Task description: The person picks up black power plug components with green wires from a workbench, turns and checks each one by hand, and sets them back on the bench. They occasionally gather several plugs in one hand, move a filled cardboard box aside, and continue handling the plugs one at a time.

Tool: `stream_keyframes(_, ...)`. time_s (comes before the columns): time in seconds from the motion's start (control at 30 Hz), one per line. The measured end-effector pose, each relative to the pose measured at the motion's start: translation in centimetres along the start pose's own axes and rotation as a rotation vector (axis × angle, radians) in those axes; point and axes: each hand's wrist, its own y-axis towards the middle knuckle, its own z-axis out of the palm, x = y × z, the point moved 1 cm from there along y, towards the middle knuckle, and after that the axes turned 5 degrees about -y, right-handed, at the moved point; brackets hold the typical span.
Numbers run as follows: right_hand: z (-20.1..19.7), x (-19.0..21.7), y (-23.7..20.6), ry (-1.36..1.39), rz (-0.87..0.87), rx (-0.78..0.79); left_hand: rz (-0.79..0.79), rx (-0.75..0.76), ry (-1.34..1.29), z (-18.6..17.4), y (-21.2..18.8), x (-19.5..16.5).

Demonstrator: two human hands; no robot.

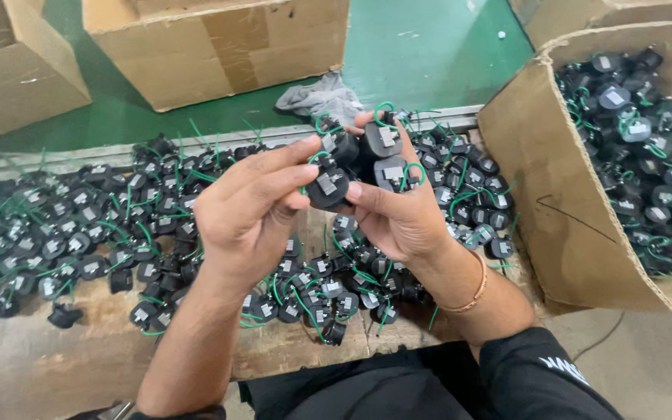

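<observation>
My right hand is raised above the bench and holds a cluster of small black round parts with green wire loops and silvery metal tabs. My left hand meets it from the left, its fingers closed on one black part at the lower left of the cluster. A thin bangle circles my right wrist. Below both hands a wide heap of the same black parts covers the worn wooden bench.
A tilted cardboard box at the right is filled with the same black parts. Two more cardboard boxes stand on the green floor beyond the bench. A grey rag lies at the bench's far edge.
</observation>
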Motion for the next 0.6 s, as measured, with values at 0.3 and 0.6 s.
stream_keyframes(0.3,-0.1,0.6,-0.7,-0.628,-0.277,0.210,-0.418,-0.198,-0.420,0.9,-2.2,0.5)
stream_keyframes(0.6,-1.1,3.3,-0.4,-0.125,-0.234,0.069,-0.288,-0.179,-0.149,1.0,-1.0,-0.6)
